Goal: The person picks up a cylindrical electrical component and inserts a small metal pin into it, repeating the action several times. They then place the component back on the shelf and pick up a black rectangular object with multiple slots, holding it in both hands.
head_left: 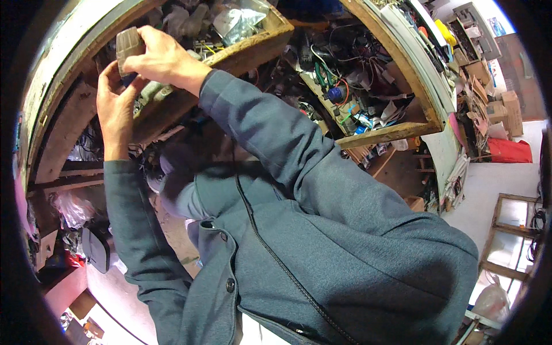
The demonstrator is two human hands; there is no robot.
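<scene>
Both my hands are raised at the upper left, over an open wooden drawer (247,50). My right hand (167,60) grips a small brownish, block-like piece (130,45) with a ridged surface, thumb and fingers closed around its side. Its exact kind does not show. Below it, my left hand (117,106) comes up with thumb and fingertips closed about the lower end, where something dark blue shows. My fingers partly cover that end. Under my hands the drawer holds clear plastic bags (238,24) and small loose parts.
A second open drawer (397,138) on the right holds tangled wires, a blue round part (335,94) and scraps. Cardboard boxes (509,112) and a red bag (509,150) lie farther right. A black case (95,250) and crumpled plastic (75,210) are at lower left.
</scene>
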